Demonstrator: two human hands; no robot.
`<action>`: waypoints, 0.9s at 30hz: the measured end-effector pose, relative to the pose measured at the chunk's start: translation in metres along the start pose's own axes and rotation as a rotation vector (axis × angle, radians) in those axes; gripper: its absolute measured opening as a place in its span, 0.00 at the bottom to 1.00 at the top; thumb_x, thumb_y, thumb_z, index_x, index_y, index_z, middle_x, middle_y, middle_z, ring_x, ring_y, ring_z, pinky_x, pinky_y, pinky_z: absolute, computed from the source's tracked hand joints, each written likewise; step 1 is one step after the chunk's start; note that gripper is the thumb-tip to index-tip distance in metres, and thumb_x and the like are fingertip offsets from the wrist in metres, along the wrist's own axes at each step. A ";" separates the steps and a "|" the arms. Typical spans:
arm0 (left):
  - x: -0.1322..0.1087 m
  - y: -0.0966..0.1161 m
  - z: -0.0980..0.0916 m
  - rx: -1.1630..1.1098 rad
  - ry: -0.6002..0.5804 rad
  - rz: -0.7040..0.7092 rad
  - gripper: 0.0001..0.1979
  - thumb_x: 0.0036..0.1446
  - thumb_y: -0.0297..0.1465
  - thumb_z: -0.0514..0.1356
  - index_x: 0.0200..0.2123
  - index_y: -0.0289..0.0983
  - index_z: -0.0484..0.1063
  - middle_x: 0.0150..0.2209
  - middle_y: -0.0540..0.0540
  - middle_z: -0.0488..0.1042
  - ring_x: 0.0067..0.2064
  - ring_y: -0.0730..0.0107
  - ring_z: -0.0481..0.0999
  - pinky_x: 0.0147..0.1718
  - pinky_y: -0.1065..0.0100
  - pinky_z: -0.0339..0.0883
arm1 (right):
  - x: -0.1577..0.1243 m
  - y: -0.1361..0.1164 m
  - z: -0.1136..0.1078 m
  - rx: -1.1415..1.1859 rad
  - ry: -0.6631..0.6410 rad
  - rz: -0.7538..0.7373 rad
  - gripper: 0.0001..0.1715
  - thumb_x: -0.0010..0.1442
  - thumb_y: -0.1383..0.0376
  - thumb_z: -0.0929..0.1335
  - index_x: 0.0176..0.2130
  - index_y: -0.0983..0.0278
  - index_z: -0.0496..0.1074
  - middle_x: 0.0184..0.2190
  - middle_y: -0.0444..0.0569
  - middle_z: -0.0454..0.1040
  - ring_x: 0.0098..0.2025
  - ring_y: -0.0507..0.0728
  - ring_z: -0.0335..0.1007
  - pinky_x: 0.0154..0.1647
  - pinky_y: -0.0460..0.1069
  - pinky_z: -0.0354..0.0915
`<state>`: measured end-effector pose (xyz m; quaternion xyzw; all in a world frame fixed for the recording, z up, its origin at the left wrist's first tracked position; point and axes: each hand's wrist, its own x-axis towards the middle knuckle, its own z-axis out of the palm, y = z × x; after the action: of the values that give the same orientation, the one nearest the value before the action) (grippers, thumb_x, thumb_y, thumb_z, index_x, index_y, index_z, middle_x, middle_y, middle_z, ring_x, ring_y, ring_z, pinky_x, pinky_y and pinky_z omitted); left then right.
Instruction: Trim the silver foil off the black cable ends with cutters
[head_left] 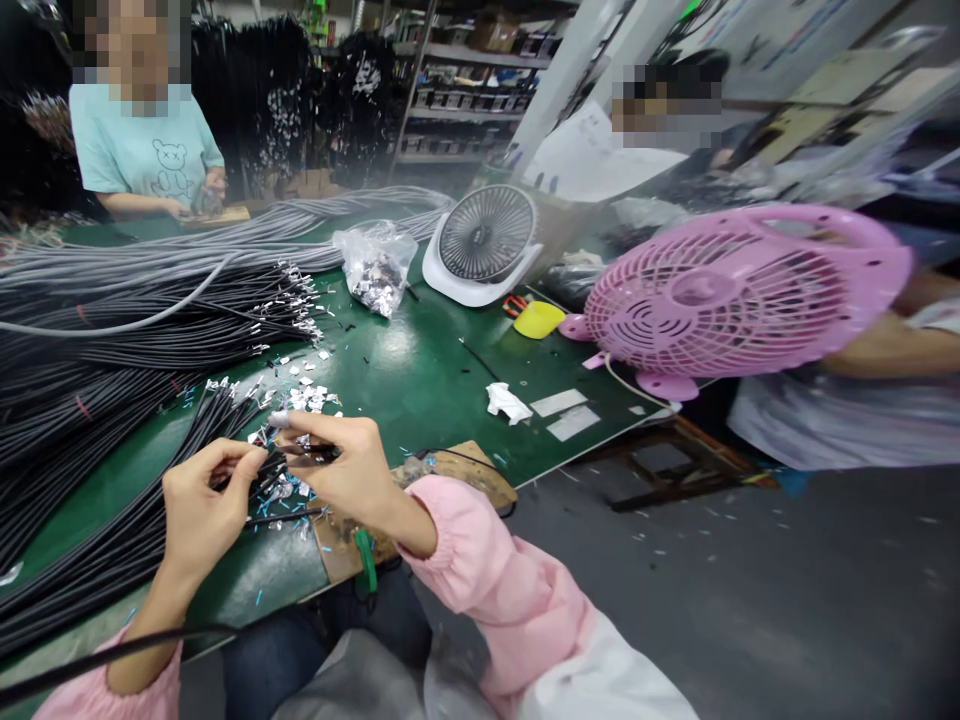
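My left hand point(202, 500) pinches the end of a black cable point(150, 520) that runs off to the lower left. My right hand point(341, 465) is closed in a pinch just to its right, meeting the cable's tip and holding what looks like a small silver metal terminal point(279, 419). Both hands hover over the near edge of the green table point(420, 370). A scatter of small silver terminals point(304, 395) lies on the table right behind my fingers. Bundles of black cables point(112, 350) with metal ends fan out to my left.
A clear bag of metal parts point(375, 265), a white desk fan point(484, 240) and a pink fan point(720, 290) stand on the table's far and right side. Grey cables point(225, 235) lie along the back. One person in a light blue shirt point(142, 150) works across the table, another sits at right.
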<state>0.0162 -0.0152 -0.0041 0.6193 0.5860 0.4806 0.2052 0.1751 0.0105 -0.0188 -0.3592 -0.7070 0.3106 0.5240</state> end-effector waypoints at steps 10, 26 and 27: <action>0.003 0.002 -0.002 -0.026 -0.037 -0.072 0.12 0.49 0.39 0.60 0.21 0.39 0.76 0.16 0.52 0.72 0.17 0.74 0.67 0.16 0.73 0.60 | 0.000 -0.001 0.002 0.073 -0.025 0.067 0.20 0.50 0.74 0.69 0.43 0.65 0.82 0.35 0.48 0.83 0.34 0.54 0.80 0.39 0.47 0.76; 0.024 -0.049 -0.012 0.415 -0.115 -0.193 0.10 0.54 0.37 0.63 0.35 0.38 0.78 0.34 0.45 0.80 0.37 0.59 0.78 0.43 0.56 0.72 | 0.012 -0.005 -0.010 -0.373 -0.479 0.103 0.19 0.61 0.77 0.63 0.45 0.63 0.79 0.45 0.51 0.80 0.47 0.57 0.77 0.48 0.49 0.69; 0.025 -0.053 -0.010 0.430 -0.115 -0.186 0.12 0.56 0.37 0.63 0.39 0.37 0.77 0.39 0.44 0.80 0.40 0.60 0.78 0.46 0.54 0.71 | 0.011 -0.006 -0.009 -0.459 -0.620 0.087 0.20 0.61 0.77 0.63 0.45 0.62 0.79 0.46 0.51 0.80 0.47 0.58 0.77 0.47 0.49 0.68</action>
<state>-0.0238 0.0172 -0.0334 0.6184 0.7168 0.2877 0.1448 0.1810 0.0165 -0.0059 -0.3859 -0.8671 0.2600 0.1776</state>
